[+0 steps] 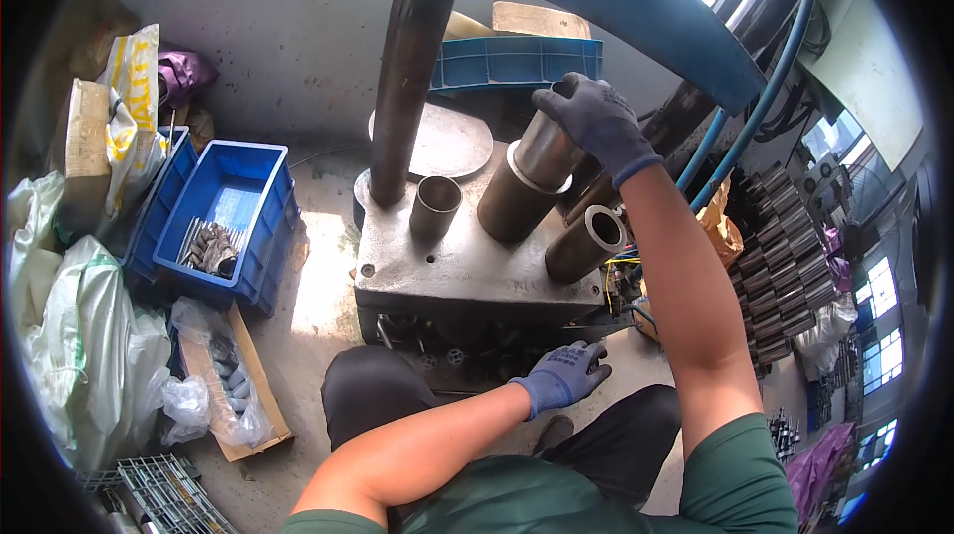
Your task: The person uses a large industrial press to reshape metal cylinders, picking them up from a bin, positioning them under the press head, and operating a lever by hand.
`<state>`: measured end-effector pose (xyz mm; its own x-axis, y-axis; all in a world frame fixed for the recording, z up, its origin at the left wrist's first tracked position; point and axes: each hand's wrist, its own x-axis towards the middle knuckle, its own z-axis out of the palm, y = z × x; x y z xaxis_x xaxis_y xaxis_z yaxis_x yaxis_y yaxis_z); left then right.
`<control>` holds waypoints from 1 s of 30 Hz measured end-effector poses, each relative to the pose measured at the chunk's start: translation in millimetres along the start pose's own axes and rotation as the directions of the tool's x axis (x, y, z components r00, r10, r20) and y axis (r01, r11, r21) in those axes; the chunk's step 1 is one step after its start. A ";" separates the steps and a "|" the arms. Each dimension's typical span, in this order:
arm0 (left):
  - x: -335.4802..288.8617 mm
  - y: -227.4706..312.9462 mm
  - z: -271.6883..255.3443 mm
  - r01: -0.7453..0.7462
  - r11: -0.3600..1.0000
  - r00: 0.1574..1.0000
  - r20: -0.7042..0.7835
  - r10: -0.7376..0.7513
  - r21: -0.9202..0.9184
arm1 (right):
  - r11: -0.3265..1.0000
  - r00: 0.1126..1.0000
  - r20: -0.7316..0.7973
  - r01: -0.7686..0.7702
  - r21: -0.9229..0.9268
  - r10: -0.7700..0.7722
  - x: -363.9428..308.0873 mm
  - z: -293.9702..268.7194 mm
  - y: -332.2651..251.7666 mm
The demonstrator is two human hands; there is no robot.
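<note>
R hand (596, 127), grey glove, arm stretched fwd, has fingers wrapped over the top end of the shiny cylinder (544, 153), pinching its rim. Cyl. stands w/ its lower end in a pale ring (569, 184) atop the thick dark tube (512, 208), approx. mid-surface on the metal block (467, 271), toward its right edge. L hand (564, 377), also gloved, hangs just off the block's front edge, nr its front-right corner, back of hand up; fingers loosely bent, but palm side's hidden, so can't tell if they're closed on anything.

Nr the front-right corner: thick-walled tube (584, 248), open end up. Left of the dark tube, a smaller open tube (433, 214). Dark pillar (409, 87) rises by the left edge; round plate (452, 142) sits at the back-left corner. Behind the back edge, a blue crate (517, 64). On the floor off the left edge, blue bin (263, 261) w/ metal parts (211, 248) inside.
</note>
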<state>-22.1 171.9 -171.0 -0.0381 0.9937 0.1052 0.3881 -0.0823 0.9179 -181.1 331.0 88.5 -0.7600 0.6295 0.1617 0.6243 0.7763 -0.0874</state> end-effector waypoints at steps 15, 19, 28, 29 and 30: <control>-11.1 0.9 -29.7 -0.053 0.998 0.998 -0.048 0.052 -0.019 | 0.912 0.809 -0.574 0.322 0.254 -0.126 -301.9 -28.1 111.3; -19.3 5.2 -33.4 -0.054 0.989 0.988 -0.151 0.033 -0.138 | 1.000 0.699 -0.715 0.010 -0.005 -0.011 -396.6 -28.6 180.1; 17.9 -6.6 -56.1 -0.060 0.967 0.866 -0.495 -0.072 -0.246 | 0.723 0.345 -0.775 0.293 0.625 0.530 -362.4 36.7 283.8; 25.6 -10.4 -61.9 -0.046 0.989 0.854 -0.520 -0.035 -0.141 | 0.747 0.300 -0.819 0.342 0.570 0.488 -335.3 26.1 290.6; 36.7 0.7 -63.6 0.028 0.997 0.860 -0.505 -0.064 -0.077 | 0.779 0.246 -0.864 0.375 0.504 0.440 -311.3 15.3 302.5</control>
<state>-81.8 203.5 -142.2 -0.5229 0.8220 0.2255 0.3145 -0.0599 0.9474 241.6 370.5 -3.4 0.2437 0.4667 0.8502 0.1105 0.8575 -0.5024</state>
